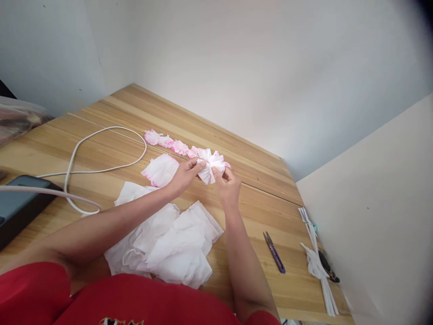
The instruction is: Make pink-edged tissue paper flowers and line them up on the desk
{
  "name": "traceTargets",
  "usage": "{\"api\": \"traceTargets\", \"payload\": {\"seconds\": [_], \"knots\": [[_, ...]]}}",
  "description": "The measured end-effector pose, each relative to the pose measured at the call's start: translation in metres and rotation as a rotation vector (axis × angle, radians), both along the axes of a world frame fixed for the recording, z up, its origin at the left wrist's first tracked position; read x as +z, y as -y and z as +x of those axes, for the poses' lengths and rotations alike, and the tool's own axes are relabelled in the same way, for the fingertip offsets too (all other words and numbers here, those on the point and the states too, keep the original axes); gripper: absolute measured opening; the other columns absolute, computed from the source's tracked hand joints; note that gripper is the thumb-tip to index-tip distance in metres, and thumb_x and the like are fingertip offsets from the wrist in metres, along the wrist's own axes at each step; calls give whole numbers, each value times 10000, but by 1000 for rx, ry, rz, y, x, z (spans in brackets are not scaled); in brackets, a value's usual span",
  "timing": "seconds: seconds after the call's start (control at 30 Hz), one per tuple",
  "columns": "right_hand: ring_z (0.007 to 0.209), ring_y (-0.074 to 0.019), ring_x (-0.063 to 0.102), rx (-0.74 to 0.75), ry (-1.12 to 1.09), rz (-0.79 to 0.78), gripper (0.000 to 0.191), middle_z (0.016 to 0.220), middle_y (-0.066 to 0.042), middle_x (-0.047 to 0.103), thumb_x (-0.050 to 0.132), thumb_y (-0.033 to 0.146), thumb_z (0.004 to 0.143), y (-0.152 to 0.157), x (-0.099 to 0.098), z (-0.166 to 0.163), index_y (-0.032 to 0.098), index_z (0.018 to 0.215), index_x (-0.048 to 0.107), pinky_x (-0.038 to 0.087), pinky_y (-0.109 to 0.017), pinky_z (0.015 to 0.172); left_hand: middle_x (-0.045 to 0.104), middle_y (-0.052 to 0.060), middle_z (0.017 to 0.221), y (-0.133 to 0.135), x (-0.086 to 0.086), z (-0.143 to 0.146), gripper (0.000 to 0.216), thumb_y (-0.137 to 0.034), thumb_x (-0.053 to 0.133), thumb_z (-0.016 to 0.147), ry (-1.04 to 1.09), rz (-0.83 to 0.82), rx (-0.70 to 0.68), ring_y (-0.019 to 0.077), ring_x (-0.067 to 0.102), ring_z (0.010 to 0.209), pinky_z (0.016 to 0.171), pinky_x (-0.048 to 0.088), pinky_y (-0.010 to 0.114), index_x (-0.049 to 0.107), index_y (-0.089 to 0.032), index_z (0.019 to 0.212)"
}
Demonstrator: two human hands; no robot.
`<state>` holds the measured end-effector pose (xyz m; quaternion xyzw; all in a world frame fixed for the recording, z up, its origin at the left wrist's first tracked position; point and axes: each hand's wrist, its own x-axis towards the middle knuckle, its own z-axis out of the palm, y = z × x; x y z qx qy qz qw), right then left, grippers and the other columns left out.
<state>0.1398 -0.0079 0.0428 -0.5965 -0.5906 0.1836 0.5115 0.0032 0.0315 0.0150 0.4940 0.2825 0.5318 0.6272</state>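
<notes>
Pinching one white, fan-pleated rosette from both sides, your nearly closed left hand and right hand hold it over the tabletop near at least four pink-edged puffs, with open room around one pair of snips at right and a wall along the far edge.

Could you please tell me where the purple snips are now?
In the head view, the purple snips lie on the table at the right, between the right forearm and the white strips near the wall.

No readable text or numbers, only a cropped motif on red shirt.
</notes>
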Motion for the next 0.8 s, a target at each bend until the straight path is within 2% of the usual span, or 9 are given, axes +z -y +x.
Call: {"api": "traceTargets", "payload": {"seconds": [0.17,0.3,0.43,0.57,0.7,0.8], "knots": [[581,-100,394,-63,-32,-11,327,607,45,449,592,442,804,0,-3,-1,183,628,497,339,-231,568,636,7,764,0,-1,0,357,-507,633,796,-109,22,11,138,610,655,559,478,223,592,-166,891],[579,-103,384,-48,-29,1,341,599,40,442,586,455,810,1,-1,-1,184,621,499,337,-235,563,639,16,680,0,-2,1,397,-530,674,742,-237,38,3,133,586,612,539,441,218,640,-136,779],[561,-108,358,-31,-149,-20,404,586,32,407,544,515,836,1,3,3,194,606,461,323,-245,532,647,16,657,1,3,1,407,-537,678,724,-161,0,-36,133,586,602,564,458,231,654,-130,728],[635,-136,451,99,-128,-26,432,645,1,479,440,531,892,4,7,6,192,629,490,397,-263,622,649,15,655,2,9,-1,393,-524,667,740,-89,-10,-41,131,600,585,568,468,235,645,-132,717],[684,-137,474,101,68,-2,320,700,10,513,580,467,822,6,8,1,190,669,531,408,-259,671,627,12,614,3,12,-2,391,-514,648,758,-76,14,-27,127,597,562,559,464,232,615,-136,667],[636,-126,447,51,42,-11,306,653,22,498,593,428,803,3,6,1,187,626,529,394,-253,631,626,14,621,3,12,-2,375,-499,649,762,-66,12,-14,129,601,580,565,467,230,618,-136,674]]}}
